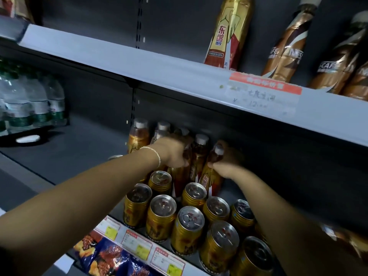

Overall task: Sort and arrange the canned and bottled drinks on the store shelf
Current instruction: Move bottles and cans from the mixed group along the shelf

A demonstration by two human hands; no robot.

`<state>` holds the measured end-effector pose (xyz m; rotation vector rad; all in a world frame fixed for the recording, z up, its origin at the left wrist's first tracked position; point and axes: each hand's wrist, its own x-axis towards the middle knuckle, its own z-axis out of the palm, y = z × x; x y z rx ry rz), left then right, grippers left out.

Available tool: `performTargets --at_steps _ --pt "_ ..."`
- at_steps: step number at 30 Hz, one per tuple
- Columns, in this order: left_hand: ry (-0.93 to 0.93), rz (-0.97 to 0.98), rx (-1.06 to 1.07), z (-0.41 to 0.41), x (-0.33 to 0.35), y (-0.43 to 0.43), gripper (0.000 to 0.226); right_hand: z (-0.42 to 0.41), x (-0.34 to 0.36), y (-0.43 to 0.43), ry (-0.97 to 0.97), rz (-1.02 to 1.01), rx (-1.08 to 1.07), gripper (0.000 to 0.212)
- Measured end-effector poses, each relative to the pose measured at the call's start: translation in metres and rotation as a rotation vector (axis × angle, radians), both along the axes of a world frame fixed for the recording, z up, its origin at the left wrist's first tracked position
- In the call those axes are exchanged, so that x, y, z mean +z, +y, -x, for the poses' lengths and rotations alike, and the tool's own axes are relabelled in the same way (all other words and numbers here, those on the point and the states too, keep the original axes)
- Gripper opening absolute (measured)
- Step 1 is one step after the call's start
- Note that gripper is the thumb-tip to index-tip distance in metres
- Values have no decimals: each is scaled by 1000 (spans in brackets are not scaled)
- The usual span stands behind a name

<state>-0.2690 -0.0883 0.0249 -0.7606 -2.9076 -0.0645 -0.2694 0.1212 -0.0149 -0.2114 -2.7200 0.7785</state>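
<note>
Both my arms reach into the middle shelf. My left hand, a thin bracelet on its wrist, is closed around a gold-labelled drink bottle in the back row. My right hand grips the neck of another gold bottle at the right end of that row, which tilts. More bottles with silver caps stand behind. Several gold cans stand in rows at the shelf front, below my hands.
The upper shelf holds a tall gold bottle and brown coffee bottles. Water bottles stand at the far left. Price tags line the shelf edge; snack bags lie below.
</note>
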Motion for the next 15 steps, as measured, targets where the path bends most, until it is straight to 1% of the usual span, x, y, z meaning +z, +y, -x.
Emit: performTargets --at_steps 2,5,8,11,14,15 --pt "25 -12 -23 2 0 0 71 0 1 2 -11 4 -11 90" --pt "57 20 -38 1 -6 4 63 -5 1 -3 8 -5 -88 96" --pt "80 -14 -70 -6 -12 -5 58 -14 -1 -17 -23 -46 -229 87" --pt "109 -173 -127 -16 -15 -23 53 -29 3 -30 -49 -79 -259 79" --pt "227 -242 -192 -27 -19 -45 44 -50 9 -46 45 -139 -296 77" --pt "238 -252 -223 -31 -19 -53 37 -58 12 -55 89 -177 -298 70"
